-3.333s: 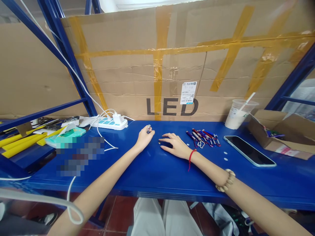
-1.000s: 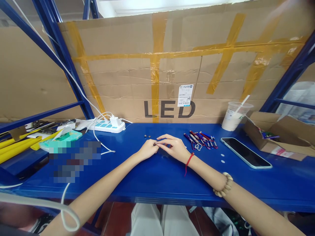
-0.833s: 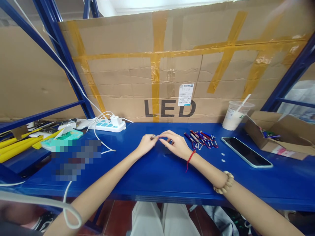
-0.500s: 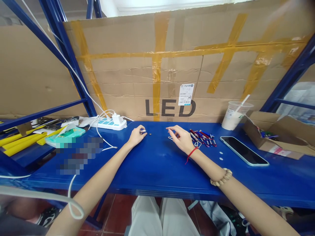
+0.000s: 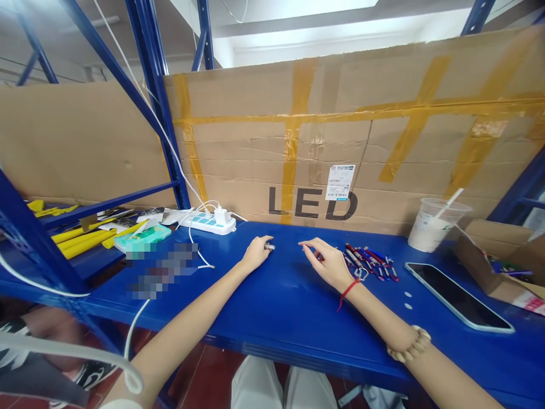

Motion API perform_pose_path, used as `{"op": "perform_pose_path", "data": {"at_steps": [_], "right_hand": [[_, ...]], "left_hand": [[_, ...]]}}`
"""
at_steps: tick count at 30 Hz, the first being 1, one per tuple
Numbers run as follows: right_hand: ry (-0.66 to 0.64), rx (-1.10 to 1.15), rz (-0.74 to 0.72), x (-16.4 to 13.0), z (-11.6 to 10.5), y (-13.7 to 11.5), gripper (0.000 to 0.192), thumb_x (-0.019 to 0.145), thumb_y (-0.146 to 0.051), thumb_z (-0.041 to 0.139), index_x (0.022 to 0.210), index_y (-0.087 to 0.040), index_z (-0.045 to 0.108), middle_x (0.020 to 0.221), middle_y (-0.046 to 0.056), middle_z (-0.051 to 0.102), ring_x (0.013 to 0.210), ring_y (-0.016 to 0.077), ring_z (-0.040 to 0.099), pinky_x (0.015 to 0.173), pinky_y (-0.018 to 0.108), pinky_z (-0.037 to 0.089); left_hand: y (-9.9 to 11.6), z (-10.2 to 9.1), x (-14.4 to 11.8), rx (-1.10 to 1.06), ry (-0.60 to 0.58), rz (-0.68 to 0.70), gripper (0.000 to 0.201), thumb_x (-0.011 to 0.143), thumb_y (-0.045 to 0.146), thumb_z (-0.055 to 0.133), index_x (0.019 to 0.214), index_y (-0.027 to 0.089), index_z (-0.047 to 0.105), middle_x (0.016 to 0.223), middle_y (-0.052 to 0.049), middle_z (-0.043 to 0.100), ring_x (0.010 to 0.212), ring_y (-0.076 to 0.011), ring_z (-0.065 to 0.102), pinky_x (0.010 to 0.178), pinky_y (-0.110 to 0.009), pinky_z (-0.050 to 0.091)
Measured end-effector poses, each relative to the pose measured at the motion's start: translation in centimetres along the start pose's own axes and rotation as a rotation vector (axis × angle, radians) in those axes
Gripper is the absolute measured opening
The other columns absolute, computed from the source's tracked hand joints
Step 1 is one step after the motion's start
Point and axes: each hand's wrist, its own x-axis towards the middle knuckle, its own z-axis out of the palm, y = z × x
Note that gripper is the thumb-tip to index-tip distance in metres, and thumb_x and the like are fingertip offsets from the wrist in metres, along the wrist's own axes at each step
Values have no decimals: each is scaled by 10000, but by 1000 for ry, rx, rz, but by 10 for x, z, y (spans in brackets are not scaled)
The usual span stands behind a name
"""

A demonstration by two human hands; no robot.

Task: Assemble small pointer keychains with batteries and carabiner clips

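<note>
My left hand (image 5: 256, 254) rests low over the blue table, its fingers closed on a small silver metal piece (image 5: 269, 247) that sticks out past the fingertips. What the rest of that piece looks like is hidden by the fingers. Across a short gap, my right hand (image 5: 327, 264) is held with thumb and forefinger apart, and nothing shows between them. Just beyond its wrist lies a pile of small red, blue and purple metal tubes with carabiner clips (image 5: 371, 262). Two small whitish discs (image 5: 407, 301) lie to the right of my right forearm.
A phone (image 5: 460, 296), a plastic cup with a straw (image 5: 436, 224) and an open cardboard box (image 5: 489, 250) stand at the right. Leftward are a white power strip (image 5: 213, 224), cables, a green packet (image 5: 142, 238) and yellow tubes (image 5: 87, 241). A large cardboard sheet (image 5: 247, 159) closes the back.
The view has tilted up and turned left, so everything sits lower and farther right. The small round brownish thing beside my left fingertips no longer shows. Both hands keep nearly the same pose.
</note>
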Motion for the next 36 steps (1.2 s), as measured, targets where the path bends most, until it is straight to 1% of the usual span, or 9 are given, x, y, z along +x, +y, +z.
{"op": "perform_pose_path", "data": {"at_steps": [6, 10, 13, 17, 22, 26, 31, 34, 36], "right_hand": [[-20, -9, -2, 1, 0, -3, 262, 902, -305, 391, 929, -205, 631, 838, 29, 633, 500, 80, 520, 515, 212, 422], [-47, -20, 4, 2, 1, -1, 269, 905, -314, 384, 932, -207, 629, 864, 31, 635, 518, 85, 532, 523, 217, 431], [-73, -45, -4, 2, 2, 3, 259, 903, -317, 399, 959, -224, 634, 892, 24, 631, 534, 81, 532, 551, 215, 445], [-113, -50, -18, 1, 3, 8, 247, 884, -337, 453, 1043, -253, 622, 945, 15, 617, 556, 72, 537, 571, 206, 460], [-78, 16, -48, 1, 5, 8, 269, 869, -389, 474, 994, -233, 654, 903, 27, 624, 571, 82, 539, 559, 212, 456], [-12, 33, -69, 1, 7, 7, 289, 873, -396, 464, 894, -216, 689, 842, 33, 631, 574, 88, 532, 537, 214, 431], [-33, 67, -72, 2, 7, 7, 264, 871, -370, 476, 896, -207, 682, 837, 33, 626, 550, 76, 513, 527, 203, 426], [-8, 89, -66, 1, 8, 5, 232, 855, -349, 504, 854, -193, 676, 829, 32, 623, 506, 61, 480, 508, 196, 414], [40, 88, -40, 0, 10, 3, 208, 839, -335, 524, 820, -187, 669, 824, 28, 621, 471, 49, 461, 493, 194, 406]], "left_hand": [[-4, -3, 2, -50, -25, 3, 195, 723, 117, 526, 803, 174, 695, 859, -60, 700, 833, -177, 637, 820, -295, 482], [7, -9, -2, -176, -10, 6, 113, 693, 208, 601, 741, 182, 700, 793, -39, 704, 771, -168, 634, 774, -280, 485], [22, -12, -7, -364, -27, -47, 198, 667, 322, 650, 780, 170, 708, 778, -42, 702, 739, -159, 617, 739, -268, 472], [41, -12, -16, -609, -146, -160, 344, 656, 410, 657, 882, 155, 701, 825, -54, 692, 734, -131, 576, 650, -226, 427], [51, -10, -21, -712, -268, -225, 426, 609, 479, 683, 895, 164, 696, 685, 3, 612, 613, -63, 443, 553, -187, 298], [53, -7, -22, -811, -337, -217, 459, 587, 504, 699, 893, 162, 695, 570, 50, 451, 539, -34, 301, 515, -193, 209], [55, -4, -24, -903, -373, -216, 530, 577, 535, 699, 922, 133, 679, 530, 79, 253, 519, -34, 187, 495, -213, 129], [56, -4, -24, -914, -398, -210, 550, 580, 546, 693, 928, 121, 671, 533, 81, 246, 514, -32, 172, 493, -216, 117], [58, -6, -24, -884, -377, -215, 537, 597, 546, 679, 938, 131, 667, 547, 68, 326, 521, -32, 222, 500, -204, 149]]}}
